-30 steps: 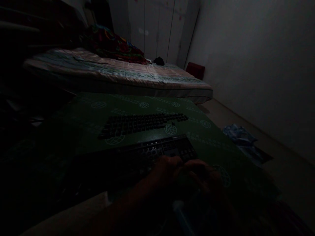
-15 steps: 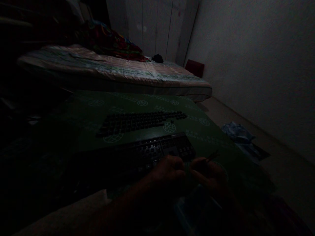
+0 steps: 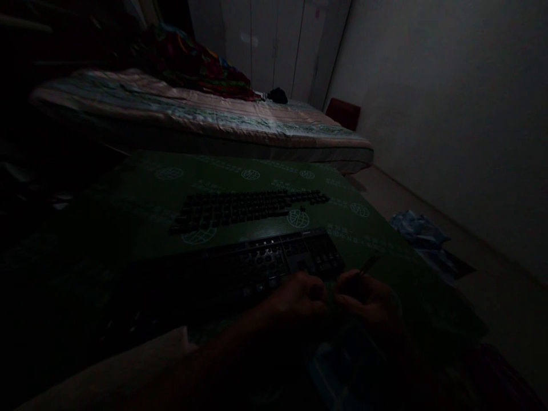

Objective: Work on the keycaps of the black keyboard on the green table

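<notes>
The room is very dark. My left hand [image 3: 297, 299] and my right hand [image 3: 368, 299] are held close together just in front of a black keyboard frame [image 3: 265, 262] with most of its keys off. My right hand is closed on a thin stick-like tool [image 3: 368, 264] that points up and right. My left hand's fingers are pinched on something small that I cannot make out. Rows of loose black keycaps [image 3: 244, 206] lie laid out beyond the keyboard on a green mat [image 3: 171, 228] printed with white globe marks.
A low mattress [image 3: 205, 123] with a striped sheet and a heap of coloured cloth [image 3: 192, 63] lies behind the mat. White cupboard doors stand at the back. A crumpled blue bag [image 3: 417, 228] lies on the floor at the right, near a bare wall.
My hands have shifted a little and stay together near the keyboard's right end. The thin tool in my right hand now shows, where a second ago it was hidden.
</notes>
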Action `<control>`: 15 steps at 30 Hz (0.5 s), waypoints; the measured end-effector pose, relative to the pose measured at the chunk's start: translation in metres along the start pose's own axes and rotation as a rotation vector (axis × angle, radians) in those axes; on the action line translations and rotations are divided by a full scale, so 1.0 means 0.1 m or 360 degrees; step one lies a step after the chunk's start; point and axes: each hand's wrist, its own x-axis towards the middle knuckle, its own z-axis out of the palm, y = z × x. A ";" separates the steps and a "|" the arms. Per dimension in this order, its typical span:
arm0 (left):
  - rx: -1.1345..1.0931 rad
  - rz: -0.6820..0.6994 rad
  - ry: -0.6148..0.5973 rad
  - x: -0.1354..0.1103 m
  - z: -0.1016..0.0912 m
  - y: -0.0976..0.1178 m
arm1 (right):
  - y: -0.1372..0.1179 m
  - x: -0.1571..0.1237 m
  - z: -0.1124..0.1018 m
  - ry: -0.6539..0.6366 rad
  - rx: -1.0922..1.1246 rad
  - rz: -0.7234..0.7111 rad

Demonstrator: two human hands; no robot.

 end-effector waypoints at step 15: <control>-0.0048 -0.0049 -0.0146 -0.01 0.01 0.04 | -0.02 -0.03 0.04 0.0004 0.0078 0.0088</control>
